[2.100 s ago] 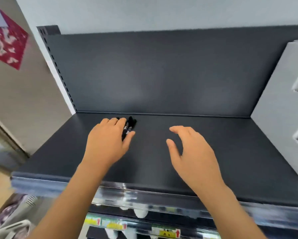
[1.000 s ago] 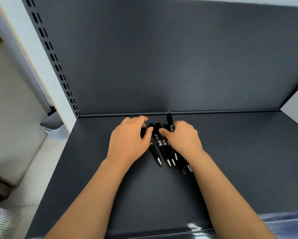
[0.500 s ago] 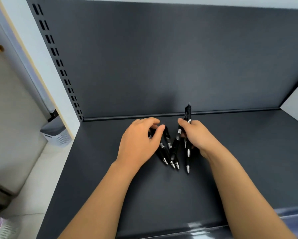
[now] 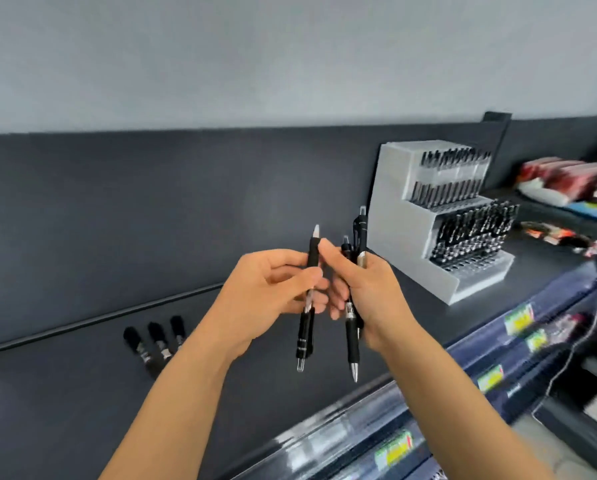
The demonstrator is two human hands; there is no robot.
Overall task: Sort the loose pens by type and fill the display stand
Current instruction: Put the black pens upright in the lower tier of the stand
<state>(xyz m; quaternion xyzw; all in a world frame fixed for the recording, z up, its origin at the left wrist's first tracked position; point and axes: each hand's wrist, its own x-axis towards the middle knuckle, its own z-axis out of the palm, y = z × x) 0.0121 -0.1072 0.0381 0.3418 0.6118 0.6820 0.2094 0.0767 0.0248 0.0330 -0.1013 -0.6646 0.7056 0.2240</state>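
Pens are being held nearly upright in both hands at the middle of the frame, above the dark shelf [image 4: 65,393]. A single pen [image 4: 303,336] is being pinched between the thumb and fingers of the left hand [image 4: 273,292]. Its long axis is running almost vertical, and its pointed end seems to be facing up. A bunch of pens [image 4: 352,337] is being gripped in the curled fingers of the right hand [image 4: 376,296]. These are standing just beside the single pen but with their silver tips pointing down. The right thumb is reaching across to touch the single pen near its top.

A grey display stand [image 4: 394,202] is sitting on the same shelf to the upper right of the hands. Its stepped tiers are already carrying rows of dark pens, and the right hand is the nearer one to it. From where I am standing, the coming move looks like a carry to the right, with the single pen probably needing to be turned over first.

Three pens [image 4: 157,344] are lying on the shelf at the lower left, partly hidden by the left forearm and well apart from the stand.
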